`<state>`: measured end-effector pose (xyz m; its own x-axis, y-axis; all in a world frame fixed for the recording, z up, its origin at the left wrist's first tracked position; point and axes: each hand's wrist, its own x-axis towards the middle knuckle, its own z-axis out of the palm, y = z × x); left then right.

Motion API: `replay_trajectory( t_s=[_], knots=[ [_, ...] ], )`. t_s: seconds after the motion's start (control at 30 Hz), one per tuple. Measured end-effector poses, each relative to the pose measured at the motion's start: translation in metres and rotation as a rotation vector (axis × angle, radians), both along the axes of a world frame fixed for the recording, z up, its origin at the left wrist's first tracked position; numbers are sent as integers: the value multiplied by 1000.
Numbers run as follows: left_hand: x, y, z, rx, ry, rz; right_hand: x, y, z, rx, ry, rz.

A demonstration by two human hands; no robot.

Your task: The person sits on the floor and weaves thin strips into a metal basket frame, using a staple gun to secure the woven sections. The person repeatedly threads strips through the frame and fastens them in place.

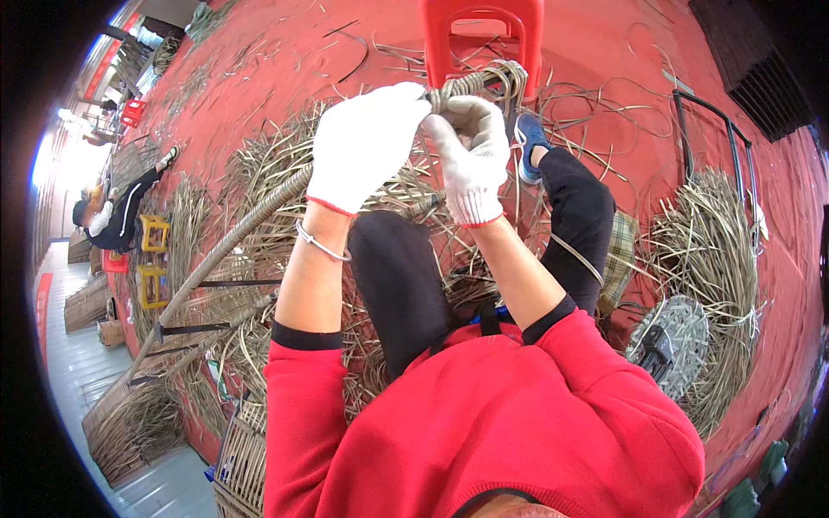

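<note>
My left hand, in a white knit glove, is closed around a dark bar wound with tan strips. Its fingertips are hidden behind the bar. Just to the right, my gloved right hand curls at the same bar, thumb and fingers pinched near the winding. A thin tan strip seems to be in that pinch, though its end is hard to see. Beyond both hands the bar's wound end bends round, with dark bar showing between the coils. The bar runs down to the lower left, where several dark crosspieces join it.
A red plastic stool stands just beyond the bar's end. Loose strips lie over the red floor, with a large bundle at right beside a round grey disc. A black metal frame stands behind. Another person sits far left.
</note>
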<state>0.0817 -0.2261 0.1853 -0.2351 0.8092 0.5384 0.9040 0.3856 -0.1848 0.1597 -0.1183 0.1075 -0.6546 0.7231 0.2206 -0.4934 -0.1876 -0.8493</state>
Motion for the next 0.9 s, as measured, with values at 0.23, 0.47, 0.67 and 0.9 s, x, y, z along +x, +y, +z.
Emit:
replay_trajectory(
  t_s=[0.23, 0.47, 0.67, 0.9],
  knots=[
    [5, 0, 15, -22, -413, 68, 7, 11, 3, 232, -119, 57],
    [12, 7, 14, -25, -332, 162, 14, 24, 12, -87, -28, 336],
    [13, 7, 2, 30, -209, 198, 3, 14, 12, 2, -41, 100],
    [11, 14, 0, 95, -167, 226, 10, 56, 26, 851, -2, -273]
  ],
)
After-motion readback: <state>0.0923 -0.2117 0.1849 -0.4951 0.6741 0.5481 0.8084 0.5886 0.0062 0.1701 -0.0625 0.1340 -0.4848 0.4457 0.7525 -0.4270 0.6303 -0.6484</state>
